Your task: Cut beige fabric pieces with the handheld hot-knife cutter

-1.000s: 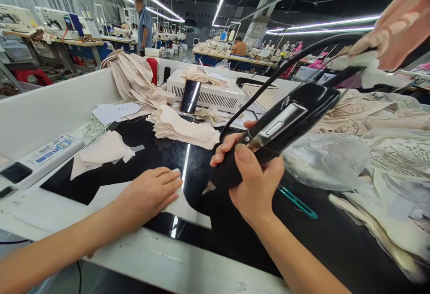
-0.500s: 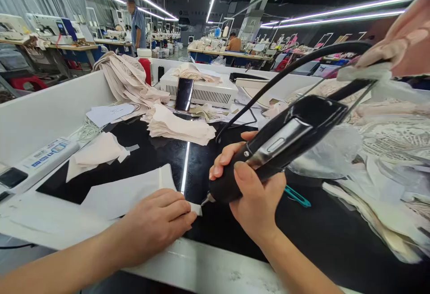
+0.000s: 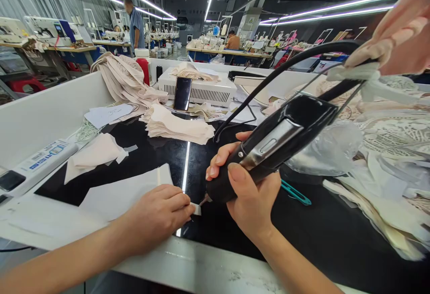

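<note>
Black tabletop [image 3: 322,236] spreads beneath our parted hands, our left hand [image 3: 159,218] on a white strip [image 3: 198,209], its grip unclear, our right hand [image 3: 251,200] clamped round a tool [image 3: 272,144].

The person has two hands: one left hand [image 3: 159,218] and one right hand [image 3: 250,193]. There is one black handheld tool [image 3: 277,138], one slim teal tool [image 3: 296,193], one phone [image 3: 182,93] and one white vented box [image 3: 198,89]. One stack of pale pieces [image 3: 179,125] has layers too fine to count. At least two people show beyond, one in blue [image 3: 135,27], one in orange-brown [image 3: 232,41].
</note>
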`<action>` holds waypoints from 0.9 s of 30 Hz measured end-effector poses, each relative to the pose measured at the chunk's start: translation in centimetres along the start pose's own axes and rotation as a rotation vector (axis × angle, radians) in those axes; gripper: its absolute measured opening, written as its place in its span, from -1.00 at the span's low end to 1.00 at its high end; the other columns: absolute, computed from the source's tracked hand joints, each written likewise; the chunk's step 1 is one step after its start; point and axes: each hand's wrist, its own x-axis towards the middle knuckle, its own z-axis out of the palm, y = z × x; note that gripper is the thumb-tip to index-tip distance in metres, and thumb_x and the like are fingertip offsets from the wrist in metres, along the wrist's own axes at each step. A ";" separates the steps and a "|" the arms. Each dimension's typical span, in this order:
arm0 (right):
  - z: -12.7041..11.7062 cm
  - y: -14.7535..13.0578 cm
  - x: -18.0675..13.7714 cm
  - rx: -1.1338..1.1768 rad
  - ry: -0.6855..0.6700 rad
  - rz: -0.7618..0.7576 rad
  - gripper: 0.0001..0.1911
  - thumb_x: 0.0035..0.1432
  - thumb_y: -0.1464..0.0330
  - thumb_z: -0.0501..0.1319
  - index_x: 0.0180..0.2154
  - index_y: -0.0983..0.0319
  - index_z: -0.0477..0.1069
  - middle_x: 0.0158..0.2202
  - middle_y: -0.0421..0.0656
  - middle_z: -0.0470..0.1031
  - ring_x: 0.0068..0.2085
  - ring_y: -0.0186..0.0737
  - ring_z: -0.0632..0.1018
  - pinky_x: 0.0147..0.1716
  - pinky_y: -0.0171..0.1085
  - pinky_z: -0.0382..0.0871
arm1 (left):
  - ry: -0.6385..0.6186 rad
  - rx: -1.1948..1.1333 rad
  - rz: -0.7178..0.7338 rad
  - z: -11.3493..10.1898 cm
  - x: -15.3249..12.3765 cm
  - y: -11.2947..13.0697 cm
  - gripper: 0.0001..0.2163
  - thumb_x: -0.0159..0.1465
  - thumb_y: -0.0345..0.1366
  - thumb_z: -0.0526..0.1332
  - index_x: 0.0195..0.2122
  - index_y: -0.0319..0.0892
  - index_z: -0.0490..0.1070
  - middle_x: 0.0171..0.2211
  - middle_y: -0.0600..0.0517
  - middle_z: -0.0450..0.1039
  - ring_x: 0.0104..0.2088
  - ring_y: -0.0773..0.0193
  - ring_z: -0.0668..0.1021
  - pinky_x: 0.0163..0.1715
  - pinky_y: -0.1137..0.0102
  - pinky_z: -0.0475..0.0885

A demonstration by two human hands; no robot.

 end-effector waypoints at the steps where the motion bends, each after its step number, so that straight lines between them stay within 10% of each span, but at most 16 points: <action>1: 0.0 0.0 0.0 0.003 0.000 0.000 -0.62 0.13 0.23 0.45 -0.12 0.12 0.32 -0.39 -0.33 0.51 -0.52 -0.36 0.52 -0.53 -0.31 0.51 | -0.010 -0.006 -0.003 0.0 0.0 -0.1 -0.83 0.52 -0.43 0.06 -0.05 -0.26 0.44 -0.24 -0.02 0.52 -0.21 0.16 0.56 -0.20 0.27 0.50; 27: 0.0 -0.1 0.0 0.011 -0.014 0.023 -0.60 0.13 0.23 0.44 -0.08 0.11 0.33 -0.39 -0.33 0.51 -0.51 -0.35 0.51 -0.53 -0.31 0.50 | -0.077 -0.032 -0.012 -0.2 0.1 -1.0 -0.83 0.46 -0.49 0.10 -0.02 -0.23 0.44 -0.15 -0.03 0.53 -0.21 0.17 0.53 -0.19 0.26 0.45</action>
